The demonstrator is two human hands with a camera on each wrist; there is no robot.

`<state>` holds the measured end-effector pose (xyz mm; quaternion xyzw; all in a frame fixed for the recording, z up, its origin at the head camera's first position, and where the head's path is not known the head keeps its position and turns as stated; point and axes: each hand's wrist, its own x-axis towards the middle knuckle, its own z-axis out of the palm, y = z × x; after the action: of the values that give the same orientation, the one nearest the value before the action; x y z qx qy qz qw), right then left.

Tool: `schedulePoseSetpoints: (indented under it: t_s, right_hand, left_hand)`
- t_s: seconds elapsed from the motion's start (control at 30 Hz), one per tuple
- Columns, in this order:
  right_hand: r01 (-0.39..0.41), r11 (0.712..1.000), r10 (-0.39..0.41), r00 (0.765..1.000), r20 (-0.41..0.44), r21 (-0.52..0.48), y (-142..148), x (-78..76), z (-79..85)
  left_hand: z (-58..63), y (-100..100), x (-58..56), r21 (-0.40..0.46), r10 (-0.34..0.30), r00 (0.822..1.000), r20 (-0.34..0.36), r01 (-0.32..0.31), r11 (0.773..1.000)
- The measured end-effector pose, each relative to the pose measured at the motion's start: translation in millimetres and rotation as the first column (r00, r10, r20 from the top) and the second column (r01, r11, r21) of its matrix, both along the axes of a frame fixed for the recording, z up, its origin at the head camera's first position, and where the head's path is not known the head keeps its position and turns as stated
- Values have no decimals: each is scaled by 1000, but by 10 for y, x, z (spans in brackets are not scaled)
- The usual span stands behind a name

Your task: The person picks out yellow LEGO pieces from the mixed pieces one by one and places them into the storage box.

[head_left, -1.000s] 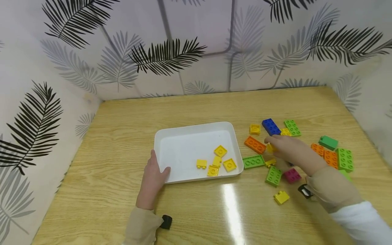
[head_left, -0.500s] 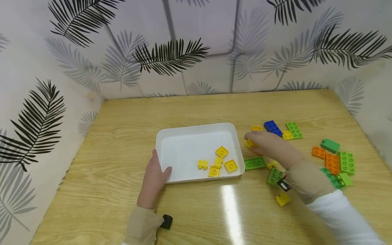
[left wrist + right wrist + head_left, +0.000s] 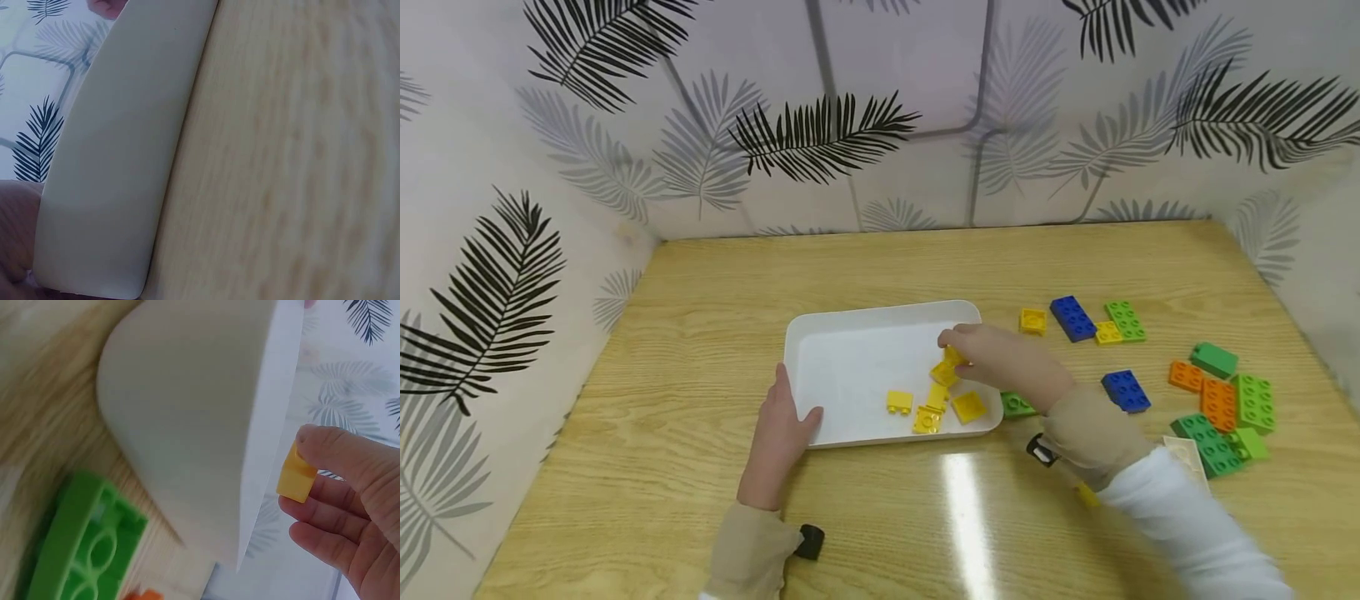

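Observation:
A white tray (image 3: 865, 371) holds several yellow bricks (image 3: 899, 402) toward its right side. My left hand (image 3: 777, 442) grips the tray's near left corner, fingers along the outer side and thumb over the rim. In the left wrist view, the tray's outer wall (image 3: 125, 137) hides most of that hand. Over the tray's right end, my right hand (image 3: 1015, 362) pinches a small yellow brick (image 3: 296, 478) between thumb and fingers. The right wrist view has this brick above the rim, while the other fingers (image 3: 325, 547) lie loosely curled below it.
Outside the tray's right wall lies a green brick (image 3: 87, 540), partly under my right hand in the head view. Farther right are blue bricks (image 3: 1072, 318), orange bricks (image 3: 1217, 404) and green bricks (image 3: 1210, 446). A yellow brick (image 3: 1033, 322) stands near the tray's far right corner.
My right hand has moved left from the loose bricks to above the tray, carrying the yellow brick. The orange brick beside the tray is now out of sight behind it. My left hand stays put.

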<state>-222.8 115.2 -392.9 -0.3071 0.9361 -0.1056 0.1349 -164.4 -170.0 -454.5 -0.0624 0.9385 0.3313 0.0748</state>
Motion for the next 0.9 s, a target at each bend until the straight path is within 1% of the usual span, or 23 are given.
schedulePoseSetpoints:
  t_s: [0.2, 0.33, 0.43, 0.67, 0.9]
  right_hand:
    - [-35, 999, 35, 999, 5, -18, -193, 31, -25]
    - [-89, 996, 88, 996, -18, -25, -285, 51, -32]
    - [-134, 990, 133, 991, -32, -30, -349, 67, -44]
    - [-205, 978, 204, 979, -26, -34, -506, 126, -111]
    - [-282, 958, 278, 957, -86, -48, -652, 220, -166]
  left_hand:
    - [-8, 1, 2, 4, 2, 1000, -6, -2, 1000]
    - [-12, -2, -5, 0, 4, 1000, -1, -4, 1000]
    - [-6, -1, -7, 2, 5, 1000, -1, -5, 1000]
    - [5, -3, -5, 8, 3, 1000, 2, -3, 1000]
    - [-9, -17, 1, 3, -1, 1000, -17, 1, 1000]
